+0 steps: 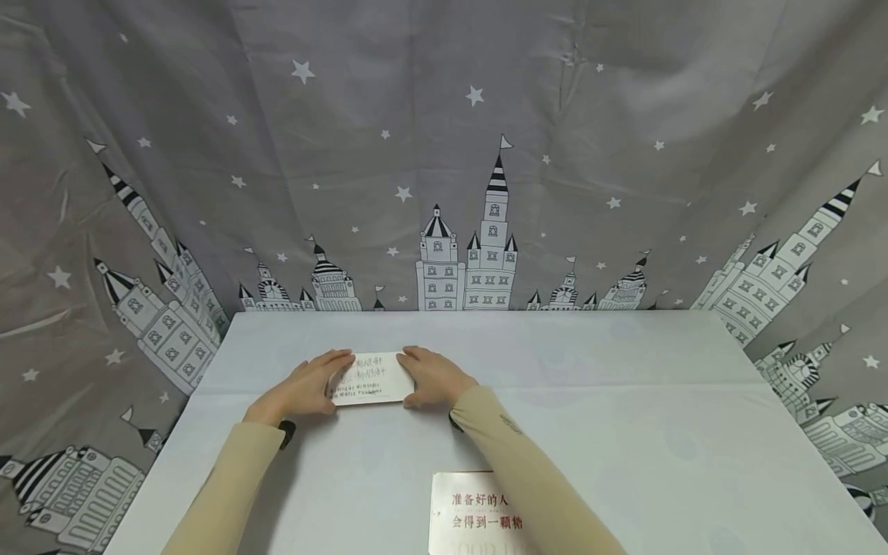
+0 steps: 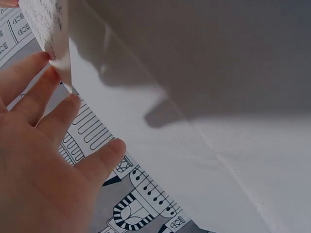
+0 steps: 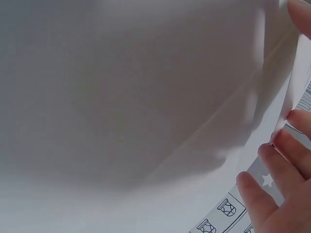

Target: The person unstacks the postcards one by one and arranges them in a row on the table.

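- Handwritten card (image 1: 375, 379): suspended between the two hands at the left part of the white counter (image 1: 610, 439), its dark script turned toward the head camera; whether its lower edge touches the cloth cannot be told.
- Left grip (image 1: 300, 388): pinching the card's left end, thumb toward the near corner and fingers toward the far one.
- Right grip (image 1: 437, 378): pinching the opposite end in similar fashion; the card bridges the gap between the two.
- Red-lettered card (image 1: 475, 512): lying on the counter nearer the wearer, well apart from the held card; its right part is hidden beneath the right sleeve (image 1: 537, 474), and its lower part is cut off by the frame.
- Left sleeve (image 1: 225, 486): crossing the counter's near left part, with a dark wristband (image 1: 287, 434) at its cuff.
- Grey curtain (image 1: 368, 154): rising behind and at both sides, printed with stars and castles.
- Shadow (image 2: 209, 63): spread over the white surface beside the left fingers in the left wrist view.
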Demonstrator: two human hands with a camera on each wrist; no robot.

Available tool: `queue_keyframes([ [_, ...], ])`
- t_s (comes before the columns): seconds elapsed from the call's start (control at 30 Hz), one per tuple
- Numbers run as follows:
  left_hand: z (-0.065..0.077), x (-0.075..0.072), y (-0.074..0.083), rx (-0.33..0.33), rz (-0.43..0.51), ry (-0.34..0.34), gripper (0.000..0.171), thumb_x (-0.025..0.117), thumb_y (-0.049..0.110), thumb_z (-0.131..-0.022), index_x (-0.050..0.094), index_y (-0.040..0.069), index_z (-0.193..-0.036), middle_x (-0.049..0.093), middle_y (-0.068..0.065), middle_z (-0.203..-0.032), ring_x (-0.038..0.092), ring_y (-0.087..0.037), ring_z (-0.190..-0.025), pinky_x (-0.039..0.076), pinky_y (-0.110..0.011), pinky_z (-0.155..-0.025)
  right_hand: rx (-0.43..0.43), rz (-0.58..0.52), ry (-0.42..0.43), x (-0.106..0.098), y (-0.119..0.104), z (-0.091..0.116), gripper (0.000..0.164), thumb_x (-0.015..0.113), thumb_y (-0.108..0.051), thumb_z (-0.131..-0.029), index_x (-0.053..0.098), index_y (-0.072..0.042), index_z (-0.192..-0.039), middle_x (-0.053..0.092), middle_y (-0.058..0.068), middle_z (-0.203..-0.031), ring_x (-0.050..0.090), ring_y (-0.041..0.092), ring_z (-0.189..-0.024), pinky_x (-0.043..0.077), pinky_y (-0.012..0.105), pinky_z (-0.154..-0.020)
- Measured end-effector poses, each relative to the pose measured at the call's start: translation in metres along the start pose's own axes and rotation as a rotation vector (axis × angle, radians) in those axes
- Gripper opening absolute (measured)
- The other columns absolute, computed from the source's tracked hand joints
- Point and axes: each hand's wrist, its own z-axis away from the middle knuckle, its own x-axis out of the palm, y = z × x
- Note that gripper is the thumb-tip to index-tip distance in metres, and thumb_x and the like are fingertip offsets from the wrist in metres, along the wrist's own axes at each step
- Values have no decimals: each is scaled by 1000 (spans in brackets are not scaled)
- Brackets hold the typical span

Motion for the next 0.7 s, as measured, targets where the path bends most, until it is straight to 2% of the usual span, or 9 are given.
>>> queue_keyframes([
  [0.37,-9,-1,-5,-21,9,-22,89,73,4,-59,39,-6,-141,36,-25,-145,31,-47,-132,21,-74,-99,39,19,-19,-4,-2,-10,85,77,-35,-78,37,-7,-147,35,10,-150,34,23,-137,25,29,-112],
  [0.7,-15,-2,-12,9,30,-23,88,72,0,-57,40,-10,-139,37,-28,-143,33,-49,-130,29,-70,-99,85,-5,-49,-9,-7,-12,85,77,-35,-78,36,-7,-147,34,9,-151,34,23,-136,26,31,-112],
])
